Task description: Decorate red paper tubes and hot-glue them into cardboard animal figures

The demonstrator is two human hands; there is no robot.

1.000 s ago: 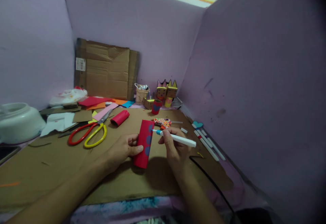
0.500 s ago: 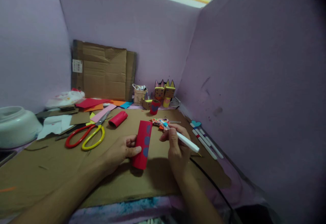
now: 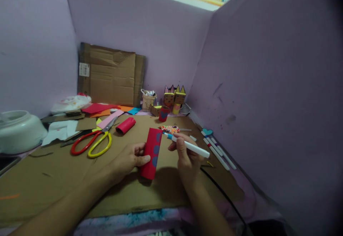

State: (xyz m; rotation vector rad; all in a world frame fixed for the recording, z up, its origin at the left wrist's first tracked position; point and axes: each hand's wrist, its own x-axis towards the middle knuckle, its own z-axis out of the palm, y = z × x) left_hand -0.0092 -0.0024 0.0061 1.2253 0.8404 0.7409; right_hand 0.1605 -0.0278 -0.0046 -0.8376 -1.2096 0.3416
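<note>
My left hand (image 3: 135, 156) grips a red paper tube (image 3: 149, 153) by its lower left side, holding it nearly upright over the cardboard sheet. Blue-purple round patches run down the tube's right side. In my right hand (image 3: 187, 153) is a white marker (image 3: 194, 147) with a blue collar, its tip at the tube's upper right edge, by the top patch. Whether the tip touches the paper I cannot tell. Behind the marker lies a multicoloured patterned piece (image 3: 170, 129). A second red tube (image 3: 125, 125) lies on its side further left.
Scissors (image 3: 99, 141) with red and yellow handles lie left, near coloured paper (image 3: 100, 108) and a white pot (image 3: 18, 132). Several markers (image 3: 218, 150) rest along the right wall. Cardboard cat figures (image 3: 174, 97) and a small red tube (image 3: 163, 114) stand at the back. A black cable (image 3: 223, 193) crosses the front right.
The marker tip has moved left and slightly down to the edge of the red tube. My left hand keeps its hold, and the view has shifted slightly.
</note>
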